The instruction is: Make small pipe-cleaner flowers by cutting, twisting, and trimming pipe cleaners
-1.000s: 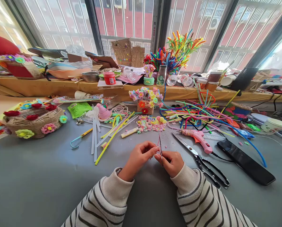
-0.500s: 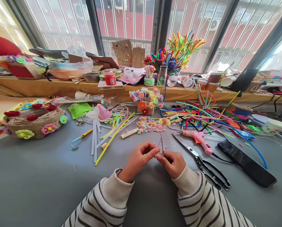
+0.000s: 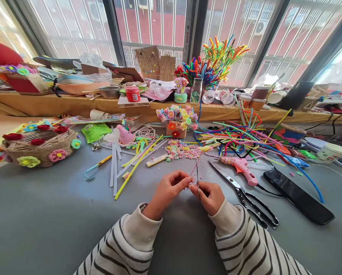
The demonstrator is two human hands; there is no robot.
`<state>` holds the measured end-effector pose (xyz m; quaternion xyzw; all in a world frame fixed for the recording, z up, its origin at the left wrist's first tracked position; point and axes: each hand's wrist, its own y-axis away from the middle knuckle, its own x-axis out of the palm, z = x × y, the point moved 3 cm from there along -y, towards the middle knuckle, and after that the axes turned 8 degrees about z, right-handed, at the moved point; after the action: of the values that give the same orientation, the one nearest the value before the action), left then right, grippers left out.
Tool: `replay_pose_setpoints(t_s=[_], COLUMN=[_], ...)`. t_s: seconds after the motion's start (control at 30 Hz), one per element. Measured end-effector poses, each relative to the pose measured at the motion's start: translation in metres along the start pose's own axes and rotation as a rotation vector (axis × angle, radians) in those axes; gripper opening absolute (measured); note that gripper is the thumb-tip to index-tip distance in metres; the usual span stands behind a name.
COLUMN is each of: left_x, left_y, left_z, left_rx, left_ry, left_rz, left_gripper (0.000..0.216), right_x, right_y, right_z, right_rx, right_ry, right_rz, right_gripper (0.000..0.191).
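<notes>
My left hand (image 3: 168,191) and my right hand (image 3: 210,196) meet over the grey table (image 3: 44,214), both pinched on a thin stem (image 3: 197,173). A small yellow and pink flower head (image 3: 205,148) tops that stem. A fine pink strand runs along it between my fingertips. Both sleeves are cream with dark stripes.
Scissors (image 3: 245,196), a pink glue gun (image 3: 241,168) and a black phone (image 3: 298,196) lie to the right. Coloured pipe cleaners (image 3: 239,139) pile behind them. A woven basket with flowers (image 3: 39,147) stands at the left, and a small flower basket (image 3: 176,124) sits ahead. Yellow sticks (image 3: 136,166) lie left of my hands.
The flower head on the stem has tipped to the right and slightly lower. My hands have stayed in place, still pinching the stem.
</notes>
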<state>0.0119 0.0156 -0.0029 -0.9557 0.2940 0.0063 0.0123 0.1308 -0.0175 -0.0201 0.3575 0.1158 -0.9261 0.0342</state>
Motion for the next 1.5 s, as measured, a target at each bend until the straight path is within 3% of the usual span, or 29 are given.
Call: replay_pose_setpoints(t_s=[0.67,0.97,1.27,1.5], left_x=[0.0020,0.0009,0.0004,0.0022], left_y=[-0.0006,0.0003,-0.0012,-0.0005], left_z=[0.0010,0.0030,0.0036,0.0022], left_rx=[-0.018,0.002,0.005,-0.004], left_ry=[-0.022,-0.010,-0.009,0.014], left_rz=[0.066,0.022,0.021,0.062], left_gripper=[0.020,0.018,0.018,0.017], right_x=[-0.0046,0.0044,0.0017,0.0042], right_y=[-0.0019,-0.0019,-0.0018,-0.0018], right_z=[-0.0023,-0.0027,0.0002,-0.0010], right_rx=[-0.004,-0.035,-0.053,-0.068], right_ry=[-0.032,-0.038,0.014,-0.037], right_rz=[-0.072,0.125,0.080,0.117], right_gripper=[0.048,0.052,0.044,0.049])
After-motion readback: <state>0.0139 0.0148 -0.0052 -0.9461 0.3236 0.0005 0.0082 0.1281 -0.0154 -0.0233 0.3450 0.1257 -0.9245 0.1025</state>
